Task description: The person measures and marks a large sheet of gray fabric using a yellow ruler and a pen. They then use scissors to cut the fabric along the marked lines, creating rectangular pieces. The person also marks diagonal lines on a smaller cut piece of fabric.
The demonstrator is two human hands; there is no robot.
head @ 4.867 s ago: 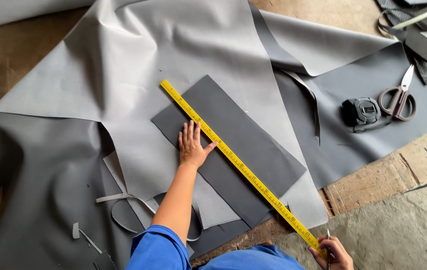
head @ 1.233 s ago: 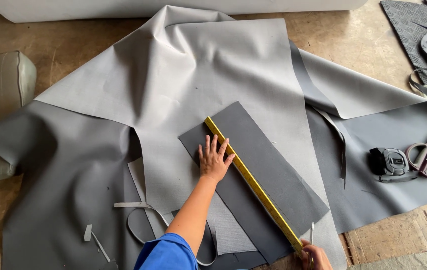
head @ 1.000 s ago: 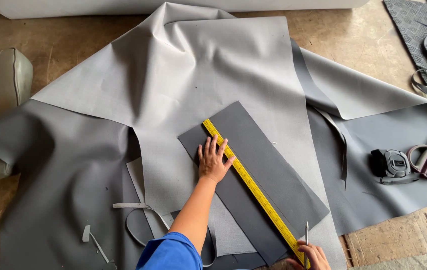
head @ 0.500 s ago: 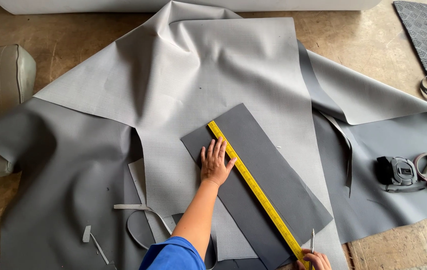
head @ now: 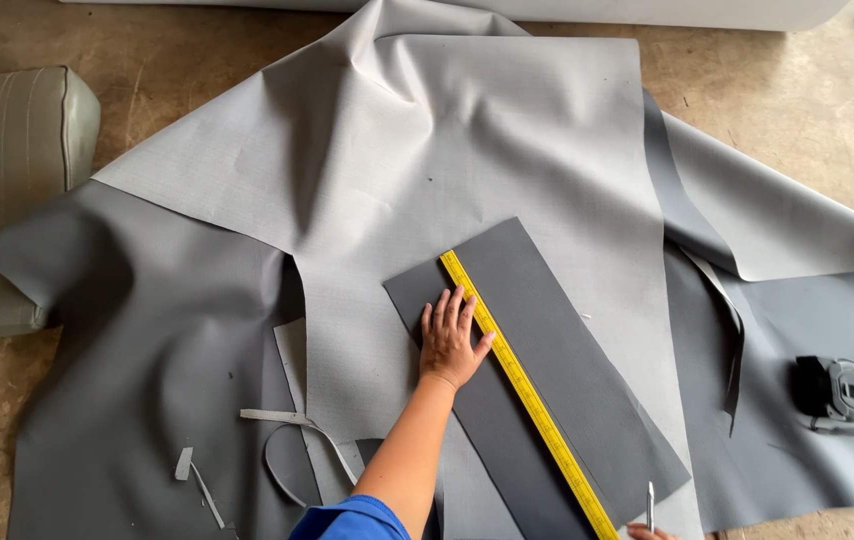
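Marking step: the left hand, spread flat, pins the yellow ruler on the dark grey panel, centre-near. The right hand (mostly hidden) holds a pen; the stroke likely needs steady pressure.

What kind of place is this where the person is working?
Probably an upholstery or sewing workshop. Big grey sheets of material lie spread on the floor, the left hand presses a yellow ruler down, and a tape measure sits nearby.

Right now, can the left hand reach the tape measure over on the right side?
Probably not easily. The left hand lies flat by the yellow ruler, and the tape measure sits far across the grey sheet.
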